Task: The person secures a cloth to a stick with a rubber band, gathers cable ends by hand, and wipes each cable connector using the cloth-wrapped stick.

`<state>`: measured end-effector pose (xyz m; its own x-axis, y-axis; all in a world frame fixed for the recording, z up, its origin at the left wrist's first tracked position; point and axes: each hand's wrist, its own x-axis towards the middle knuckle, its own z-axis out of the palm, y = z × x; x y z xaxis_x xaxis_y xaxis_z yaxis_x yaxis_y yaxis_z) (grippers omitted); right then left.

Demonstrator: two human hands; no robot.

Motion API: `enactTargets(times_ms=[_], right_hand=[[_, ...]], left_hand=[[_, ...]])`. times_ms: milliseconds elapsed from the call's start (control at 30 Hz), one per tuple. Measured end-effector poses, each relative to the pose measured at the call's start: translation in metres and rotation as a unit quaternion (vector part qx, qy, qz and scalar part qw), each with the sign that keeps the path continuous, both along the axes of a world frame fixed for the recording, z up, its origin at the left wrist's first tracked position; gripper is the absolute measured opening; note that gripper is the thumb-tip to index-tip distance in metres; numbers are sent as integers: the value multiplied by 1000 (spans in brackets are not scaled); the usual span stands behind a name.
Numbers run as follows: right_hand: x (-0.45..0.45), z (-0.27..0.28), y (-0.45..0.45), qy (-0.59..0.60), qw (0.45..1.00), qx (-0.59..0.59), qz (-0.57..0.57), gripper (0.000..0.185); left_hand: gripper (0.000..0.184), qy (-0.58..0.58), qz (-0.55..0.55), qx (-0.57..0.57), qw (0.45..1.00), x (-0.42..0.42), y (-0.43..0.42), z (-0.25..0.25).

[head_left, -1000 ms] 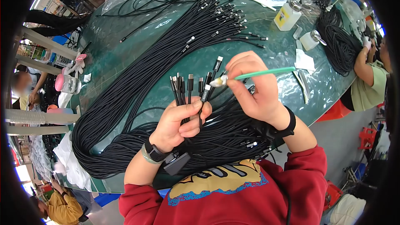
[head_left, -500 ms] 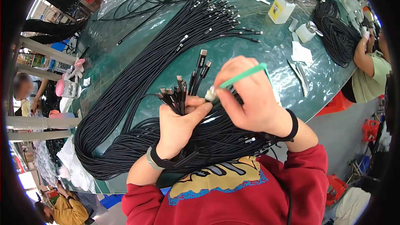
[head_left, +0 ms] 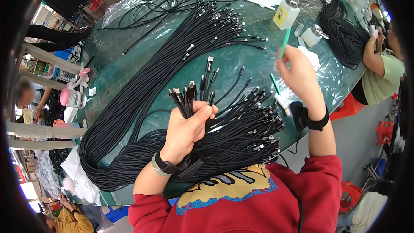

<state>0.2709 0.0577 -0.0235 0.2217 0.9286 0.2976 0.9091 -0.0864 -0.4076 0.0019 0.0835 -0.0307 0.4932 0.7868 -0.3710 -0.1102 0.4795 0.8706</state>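
My left hand is closed round a bunch of black cables, whose connector ends stick up above the fist. To its right, my right hand pinches a green stick that points upward. Below that hand a second green length meets a whitish tip beside the cable ends; whether it is part of the held stick cannot be told. A thick bundle of black cables curves over the green table, and many connector ends fan out to the right of my left hand.
Two bottles with metal tops stand at the upper right, near a white paper. Another cable bundle lies before a co-worker. A pink-lidded jar is at the left edge.
My right hand has moved right, away from the connectors in my left hand, with the green stick. My left hand still grips the bunch. The cable ends at right are now uncovered.
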Motion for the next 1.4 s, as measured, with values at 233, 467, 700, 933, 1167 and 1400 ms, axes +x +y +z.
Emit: enactTargets(times_ms=[233,467,700,933,1167,1400], right_hand=[[13,-8,-6,-12,999,29,-28,21],[-110,-25,14,753,544,-258,265,26],[-147,-38,19,808,561,-100,149,23],[-153,-42,16,696,703,25,145,20],[-149,-46,15,775,587,-75,219,15],[-146,-43,17,795,549,-175,189,23]], left_hand=[[18,-176,-103,-125,971,-13,15,-10],[18,-190,-103,-129,968,-16,10,-7],[18,-157,-5,-92,983,-19,10,-4],[19,-104,63,-83,989,-14,8,-4],[28,-151,41,-83,984,-18,18,-10],[36,-132,21,-81,988,-21,20,-17]])
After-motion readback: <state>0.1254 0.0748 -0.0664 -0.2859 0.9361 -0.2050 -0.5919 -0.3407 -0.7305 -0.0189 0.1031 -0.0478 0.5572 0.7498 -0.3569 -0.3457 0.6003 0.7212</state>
